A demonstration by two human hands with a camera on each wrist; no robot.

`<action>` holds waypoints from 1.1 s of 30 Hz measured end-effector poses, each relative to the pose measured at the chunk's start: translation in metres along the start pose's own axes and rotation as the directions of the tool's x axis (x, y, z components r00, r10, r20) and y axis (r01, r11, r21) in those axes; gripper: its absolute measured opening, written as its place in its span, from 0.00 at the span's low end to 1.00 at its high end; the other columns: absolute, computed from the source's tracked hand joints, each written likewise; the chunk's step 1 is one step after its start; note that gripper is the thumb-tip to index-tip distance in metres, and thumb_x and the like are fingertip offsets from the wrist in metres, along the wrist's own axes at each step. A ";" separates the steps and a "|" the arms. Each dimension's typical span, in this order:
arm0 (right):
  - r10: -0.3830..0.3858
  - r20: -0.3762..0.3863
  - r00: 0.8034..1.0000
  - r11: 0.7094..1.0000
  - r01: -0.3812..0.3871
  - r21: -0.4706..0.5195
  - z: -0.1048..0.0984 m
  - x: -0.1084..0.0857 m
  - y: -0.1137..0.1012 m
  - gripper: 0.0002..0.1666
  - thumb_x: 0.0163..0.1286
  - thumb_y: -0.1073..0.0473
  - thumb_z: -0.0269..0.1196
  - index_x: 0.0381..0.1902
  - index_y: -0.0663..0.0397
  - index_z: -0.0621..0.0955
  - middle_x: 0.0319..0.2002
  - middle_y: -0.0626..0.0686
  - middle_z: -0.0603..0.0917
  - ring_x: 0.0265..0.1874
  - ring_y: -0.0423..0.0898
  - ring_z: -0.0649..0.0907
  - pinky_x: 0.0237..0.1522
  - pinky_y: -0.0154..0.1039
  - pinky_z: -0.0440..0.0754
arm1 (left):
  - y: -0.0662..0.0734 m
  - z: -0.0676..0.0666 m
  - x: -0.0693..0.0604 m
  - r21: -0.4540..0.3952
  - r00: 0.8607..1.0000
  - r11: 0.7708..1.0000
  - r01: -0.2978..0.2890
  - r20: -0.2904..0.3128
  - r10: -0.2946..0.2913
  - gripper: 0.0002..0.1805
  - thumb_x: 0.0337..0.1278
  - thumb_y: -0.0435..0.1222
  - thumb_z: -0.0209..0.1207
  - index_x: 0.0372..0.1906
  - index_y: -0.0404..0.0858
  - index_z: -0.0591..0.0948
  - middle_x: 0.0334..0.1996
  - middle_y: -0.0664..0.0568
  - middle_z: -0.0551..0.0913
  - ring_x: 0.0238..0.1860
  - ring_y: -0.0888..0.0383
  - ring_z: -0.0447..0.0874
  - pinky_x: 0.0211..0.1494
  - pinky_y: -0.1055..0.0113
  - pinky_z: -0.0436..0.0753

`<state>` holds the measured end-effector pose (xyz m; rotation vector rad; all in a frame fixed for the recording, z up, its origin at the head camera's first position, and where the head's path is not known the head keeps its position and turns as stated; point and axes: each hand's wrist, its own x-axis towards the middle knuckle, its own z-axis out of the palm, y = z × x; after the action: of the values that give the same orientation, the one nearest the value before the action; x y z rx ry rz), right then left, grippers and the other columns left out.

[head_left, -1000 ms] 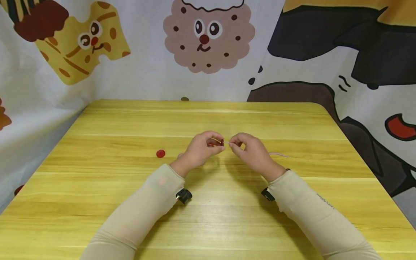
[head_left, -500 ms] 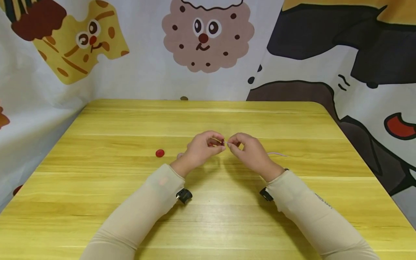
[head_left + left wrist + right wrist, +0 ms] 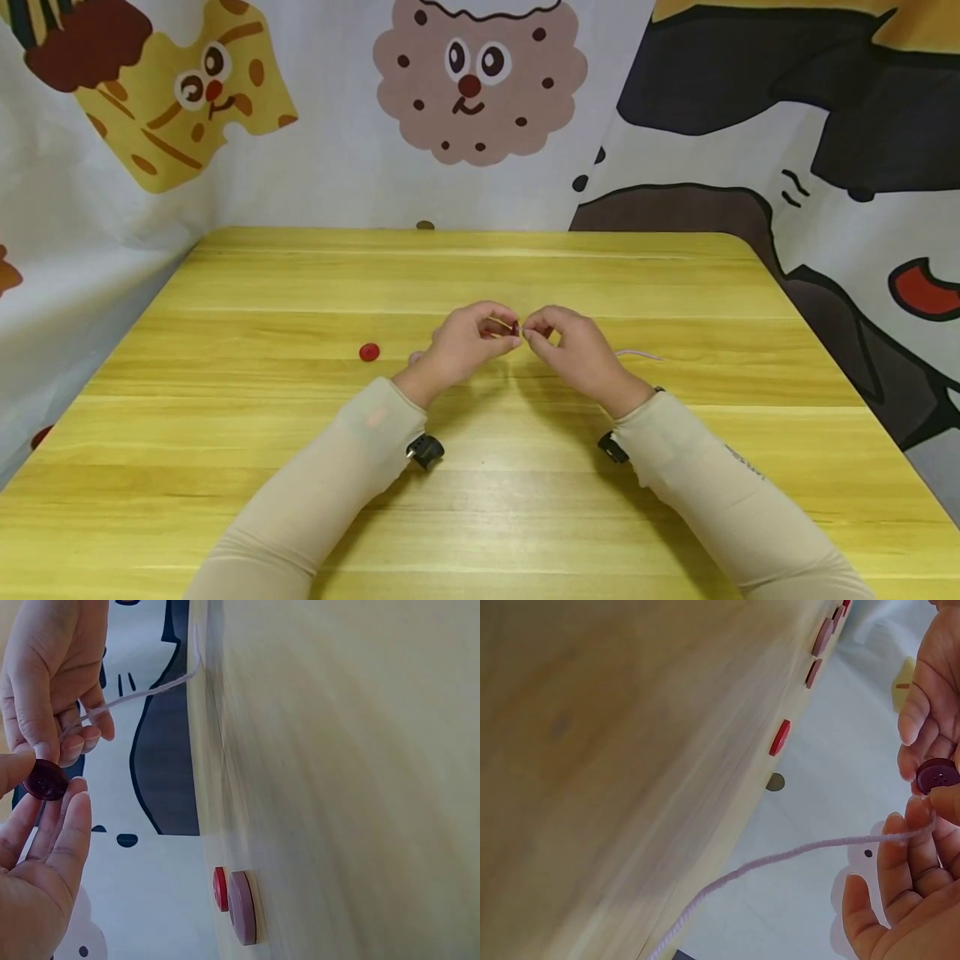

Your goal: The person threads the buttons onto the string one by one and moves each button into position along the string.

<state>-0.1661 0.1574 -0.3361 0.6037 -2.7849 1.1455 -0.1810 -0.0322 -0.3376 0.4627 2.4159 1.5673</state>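
A dark maroon button with small holes (image 3: pixel 46 780) is pinched edge-on at the fingertips of my left hand (image 3: pixel 459 342). Facing it, my right hand (image 3: pixel 576 348) pinches a lilac yarn cord (image 3: pixel 780 856) close to one end, right up against the button. Both hands are raised above the wooden table. From the right fingers the cord trails away, and its tail (image 3: pixel 639 354) shows beyond the right wrist in the head view. Whether the cord's tip is inside a hole is hidden by the fingertips.
On the table (image 3: pixel 480 508), a red button (image 3: pixel 369 352) lies left of the left hand. A dusky pink button (image 3: pixel 416 357) is partly covered by the left wrist. Several red and pink buttons (image 3: pixel 823 637) show in the right wrist view. A printed cloth (image 3: pixel 315 183) hangs behind.
My right hand has shifted slightly left, bringing the cord's end up to the button. The left hand stays nearly in place, still holding the button.
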 end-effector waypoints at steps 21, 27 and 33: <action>0.018 -0.004 1.000 1.000 -0.018 0.006 -0.001 0.000 -0.001 0.06 0.72 0.61 0.58 0.42 0.57 0.81 0.36 0.51 0.81 0.20 0.46 0.70 0.32 0.41 0.74 | 0.000 0.001 0.000 0.007 1.000 1.000 0.002 -0.016 -0.002 0.14 0.61 0.40 0.63 0.51 0.45 0.80 0.43 0.58 0.85 0.47 0.60 0.82 0.67 0.36 0.40; 0.018 -0.021 1.000 0.999 -0.017 0.048 -0.001 -0.002 0.000 0.07 0.72 0.61 0.58 0.43 0.58 0.81 0.36 0.51 0.81 0.20 0.47 0.69 0.32 0.41 0.73 | 0.001 0.001 0.000 -0.047 1.000 0.999 -0.004 -0.004 0.004 0.14 0.62 0.35 0.63 0.52 0.42 0.79 0.45 0.53 0.84 0.47 0.58 0.83 0.61 0.48 0.70; 0.020 -0.012 1.000 0.997 -0.019 0.078 -0.001 -0.001 0.000 0.07 0.72 0.61 0.57 0.43 0.57 0.81 0.35 0.51 0.81 0.18 0.45 0.67 0.31 0.41 0.73 | 0.002 0.001 0.000 -0.039 1.000 0.999 -0.004 0.003 0.004 0.17 0.62 0.36 0.62 0.54 0.39 0.78 0.46 0.53 0.84 0.48 0.58 0.83 0.69 0.40 0.45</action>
<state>-0.1655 0.1587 -0.3356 0.5752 -2.7523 1.2616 -0.1803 -0.0307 -0.3366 0.4620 2.3792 1.6108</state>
